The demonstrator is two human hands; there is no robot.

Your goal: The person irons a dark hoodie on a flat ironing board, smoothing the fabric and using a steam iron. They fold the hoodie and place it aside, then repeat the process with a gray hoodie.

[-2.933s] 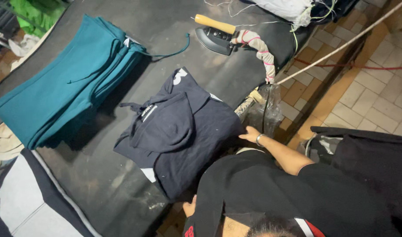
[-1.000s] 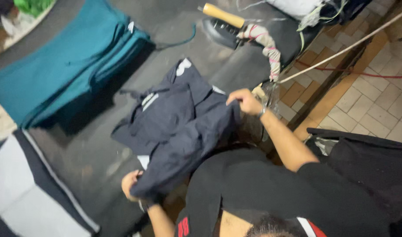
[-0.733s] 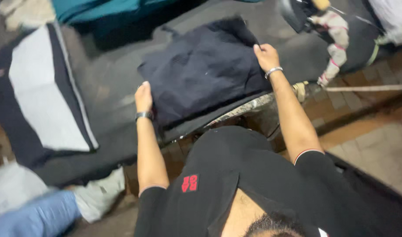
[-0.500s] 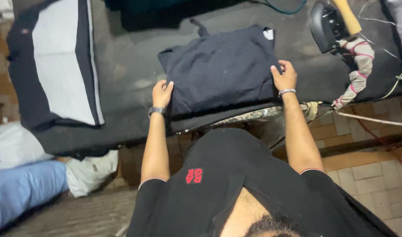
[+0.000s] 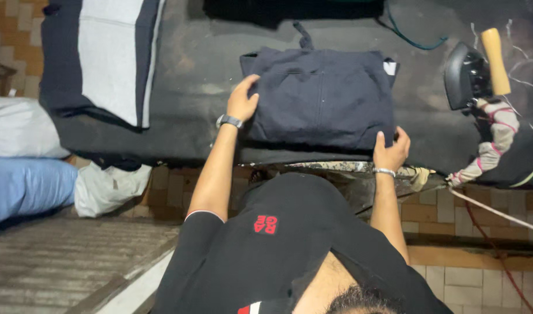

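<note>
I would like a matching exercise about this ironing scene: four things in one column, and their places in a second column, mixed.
Things
1. left hand
2. right hand
3. iron
4. grey and navy garment

Places
A. far right of the table, wooden handle up
B. near right corner of the navy garment
C. left end of the table
D. left edge of the navy garment

Pairs: 1-D, 2-B, 3-A, 4-C
</note>
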